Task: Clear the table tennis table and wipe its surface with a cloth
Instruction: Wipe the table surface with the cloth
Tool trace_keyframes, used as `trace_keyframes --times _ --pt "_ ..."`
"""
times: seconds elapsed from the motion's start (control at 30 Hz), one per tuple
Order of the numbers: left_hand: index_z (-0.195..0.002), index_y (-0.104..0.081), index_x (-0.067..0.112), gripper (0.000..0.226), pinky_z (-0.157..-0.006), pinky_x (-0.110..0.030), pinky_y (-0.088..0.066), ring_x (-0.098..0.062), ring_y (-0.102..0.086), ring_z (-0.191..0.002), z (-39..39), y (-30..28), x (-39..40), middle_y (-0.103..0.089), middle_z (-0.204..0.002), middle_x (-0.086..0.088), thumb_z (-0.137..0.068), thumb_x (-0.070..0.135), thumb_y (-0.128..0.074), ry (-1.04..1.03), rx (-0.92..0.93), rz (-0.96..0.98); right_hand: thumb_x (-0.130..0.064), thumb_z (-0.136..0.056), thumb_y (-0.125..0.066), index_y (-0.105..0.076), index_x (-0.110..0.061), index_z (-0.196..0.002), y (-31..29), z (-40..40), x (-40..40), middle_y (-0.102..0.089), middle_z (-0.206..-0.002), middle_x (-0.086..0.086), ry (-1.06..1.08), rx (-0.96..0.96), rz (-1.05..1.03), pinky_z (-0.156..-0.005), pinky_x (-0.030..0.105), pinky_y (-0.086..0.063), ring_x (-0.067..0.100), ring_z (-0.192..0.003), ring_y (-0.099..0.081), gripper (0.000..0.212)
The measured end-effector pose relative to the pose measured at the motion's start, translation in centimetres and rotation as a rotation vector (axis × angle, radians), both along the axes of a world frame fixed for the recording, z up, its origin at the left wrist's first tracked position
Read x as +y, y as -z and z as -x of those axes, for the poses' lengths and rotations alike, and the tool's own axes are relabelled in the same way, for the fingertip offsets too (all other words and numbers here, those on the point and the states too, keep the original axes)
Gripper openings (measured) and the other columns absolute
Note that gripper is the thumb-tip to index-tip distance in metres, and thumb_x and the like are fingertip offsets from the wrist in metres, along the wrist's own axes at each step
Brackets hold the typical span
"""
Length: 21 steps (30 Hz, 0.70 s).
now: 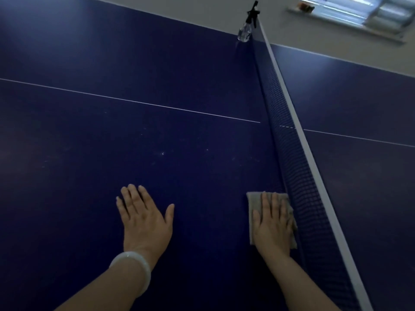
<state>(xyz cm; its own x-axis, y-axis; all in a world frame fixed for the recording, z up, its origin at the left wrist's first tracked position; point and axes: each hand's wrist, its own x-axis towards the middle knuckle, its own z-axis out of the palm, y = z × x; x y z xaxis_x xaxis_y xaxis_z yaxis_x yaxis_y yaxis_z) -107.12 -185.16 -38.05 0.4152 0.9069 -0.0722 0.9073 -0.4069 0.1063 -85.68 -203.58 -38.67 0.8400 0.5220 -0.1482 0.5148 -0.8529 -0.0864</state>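
**op:** two hands on the table tennis table (157, 63) from where i sit. my right hand (272, 223) lies flat, fingers straight and close together, pressing the cloth (252, 199) down on the blue top just beside the net (292, 153). nothing is pinched or curled round; the cloth is only pressed under the palm.

**spotter:** and the other?

**op:** my left hand (144, 217) is spread on the bare surface, fingers apart, thumb out, well apart from the cloth. it holds nothing. i'd say it props me while i lean in. there's a pale bangle (134, 268) on that wrist.

**spotter:** so which step are we on?

**op:** wiping, i judge. i see no bats or balls on the part in view. the one thing standing on the top is a spray bottle (246, 30) at the far edge, right by the net post, upright as far as i can tell.

**spotter:** much left to wipe?

**op:** i can't read wet from dry in this light. there are faint pale specks (162, 153) on this half, between my hands and the centre line (134, 102). i'd take those as not yet done.

**spotter:** next move?

**op:** push the cloth along the foot of the net, palm flat so it doesn't bunch, edge kept off the mesh so it can't snag. then lanes leftward over the specks. the left hand must shift out of the path. the bottle needs lifting before that far corner can be wiped.
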Motion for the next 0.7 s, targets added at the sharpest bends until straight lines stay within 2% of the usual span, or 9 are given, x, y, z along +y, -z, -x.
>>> trace_keyframes --times 0.1,0.17,0.3,0.37,0.47,0.57,0.7 --pt "-0.149 -0.009 -0.008 0.091 -0.12 -0.052 0.0 -0.039 0.0 -0.147 -0.1 0.3 0.1 -0.008 -0.156 -0.03 -0.093 0.065 -0.007 -0.009 0.011 -0.016 -0.051 -0.101 -0.008 0.013 -0.03 -0.154 -0.1 -4.1 4.2 0.015 -0.164 -0.001 0.06 0.019 -0.007 -0.122 0.047 0.005 0.021 -0.15 0.011 0.061" --pt "-0.149 -0.011 -0.007 0.092 -0.12 -0.051 0.0 -0.038 -0.001 -0.147 -0.1 0.5 0.0 -0.01 -0.156 -0.029 -0.091 0.064 -0.003 -0.006 0.016 -0.016 -0.049 -0.102 -0.009 0.011 -0.028 -0.155 -0.2 -4.9 7.6 0.015 -0.164 0.001 0.038 0.056 -0.015 -0.122 0.049 0.004 0.022 -0.15 0.012 0.06" --pt "-0.148 -0.018 -0.008 0.093 -0.12 -0.053 -0.007 -0.038 -0.007 -0.147 0.0 0.6 -0.1 -0.017 -0.155 -0.029 -0.089 0.064 -0.007 -0.01 0.01 -0.026 -0.053 -0.098 0.0 0.015 -0.03 -0.153 0.2 -1.2 11.1 0.018 -0.163 -0.001 -0.424 0.056 -0.083 -0.122 0.046 0.006 0.019 -0.149 0.021 0.061" --pt "-0.148 -0.017 -0.007 0.093 -0.12 -0.053 -0.008 -0.037 -0.007 -0.147 0.0 0.6 -0.1 -0.016 -0.155 -0.028 -0.089 0.064 -0.007 -0.014 0.02 -0.023 -0.055 -0.096 0.005 0.017 -0.032 -0.151 0.6 -0.8 10.0 0.02 -0.162 -0.004 -0.529 0.039 -0.081 -0.122 0.044 0.008 0.014 -0.148 0.024 0.061" --pt "-0.147 -0.018 -0.008 0.092 -0.12 -0.053 -0.009 -0.038 -0.009 -0.147 0.0 0.7 -0.1 -0.018 -0.154 -0.029 -0.09 0.063 -0.01 -0.005 0.005 -0.024 -0.058 -0.096 0.007 0.016 -0.03 -0.153 0.6 -4.6 8.4 0.022 -0.161 0.0 -0.322 -0.038 -0.056 -0.121 0.047 0.011 0.017 -0.148 0.022 0.065" --pt "-0.147 -0.022 -0.008 0.091 -0.119 -0.054 -0.012 -0.039 -0.012 -0.146 0.0 0.4 -0.2 -0.021 -0.154 -0.029 -0.09 0.063 -0.012 -0.006 0.022 -0.03 -0.06 -0.095 -0.001 0.009 -0.028 -0.156 -0.2 -9.7 9.7 0.017 -0.163 0.002 -0.077 0.017 -0.048 -0.121 0.05 0.007 0.021 -0.15 0.015 0.07" --pt "-0.148 -0.018 -0.006 0.092 -0.12 -0.052 -0.009 -0.037 -0.007 -0.148 -0.1 0.7 0.0 -0.016 -0.156 -0.027 -0.089 0.064 -0.007 -0.012 0.041 -0.028 -0.052 -0.102 -0.012 0.007 -0.026 -0.156 -0.9 -12.1 15.5 0.014 -0.164 0.003 0.021 0.081 -0.009 -0.119 0.055 0.005 0.026 -0.15 0.014 0.063"
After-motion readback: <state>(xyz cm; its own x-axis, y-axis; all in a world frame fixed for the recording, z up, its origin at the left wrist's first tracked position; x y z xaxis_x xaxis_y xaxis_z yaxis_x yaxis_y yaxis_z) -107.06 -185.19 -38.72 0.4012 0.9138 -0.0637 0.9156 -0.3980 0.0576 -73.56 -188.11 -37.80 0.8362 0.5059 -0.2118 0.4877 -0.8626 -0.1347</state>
